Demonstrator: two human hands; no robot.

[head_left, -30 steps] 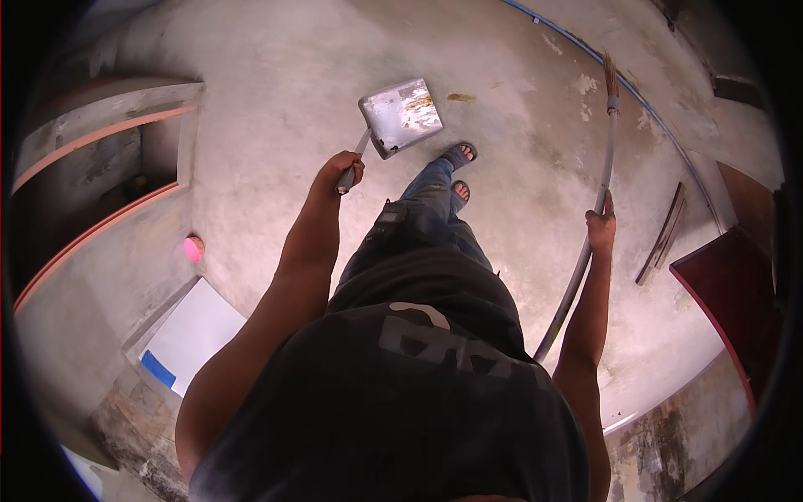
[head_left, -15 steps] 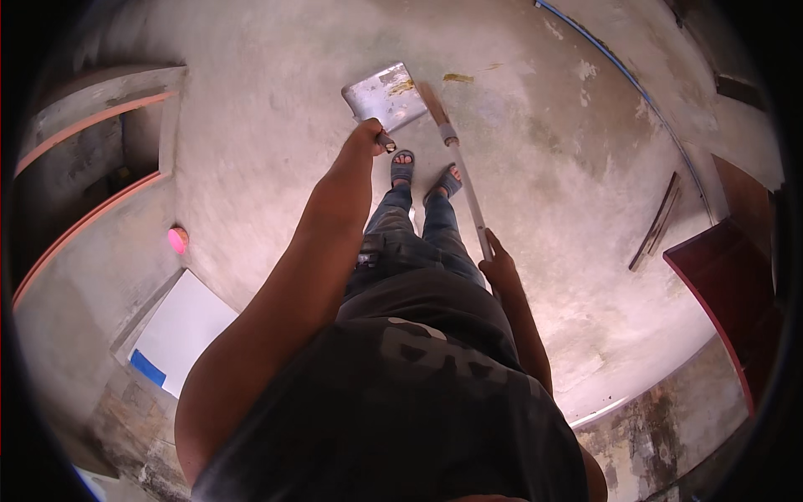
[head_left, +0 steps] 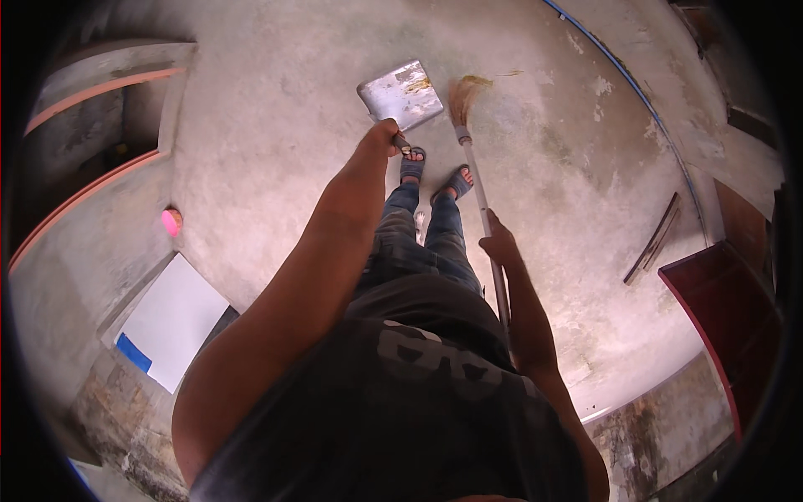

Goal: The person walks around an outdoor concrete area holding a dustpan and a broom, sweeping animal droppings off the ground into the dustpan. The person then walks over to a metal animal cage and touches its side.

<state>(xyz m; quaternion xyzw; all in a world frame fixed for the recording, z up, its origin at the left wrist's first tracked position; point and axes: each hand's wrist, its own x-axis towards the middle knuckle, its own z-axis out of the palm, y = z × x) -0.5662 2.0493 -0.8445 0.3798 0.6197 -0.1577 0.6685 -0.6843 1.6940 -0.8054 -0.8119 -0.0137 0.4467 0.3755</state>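
The left hand [head_left: 386,135] curls firmly round the handle [head_left: 402,145] of a dustpan [head_left: 395,97], the right hand [head_left: 500,241] round a broom [head_left: 477,174]. The dustpan is just beyond the sandals [head_left: 412,167], the bristles [head_left: 460,100] to its right, toward the blue pipe [head_left: 634,87] at the floor edge [head_left: 577,63].

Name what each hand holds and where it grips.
Left hand: the silvery dustpan, by its handle. Right hand: the broom, partway along its pole.

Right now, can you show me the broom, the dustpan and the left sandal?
Broom [head_left: 478,184]: head view, on its long handle.
Dustpan [head_left: 398,94]: head view, on its shiny pan.
Left sandal [head_left: 411,169]: head view, on its dark strap.
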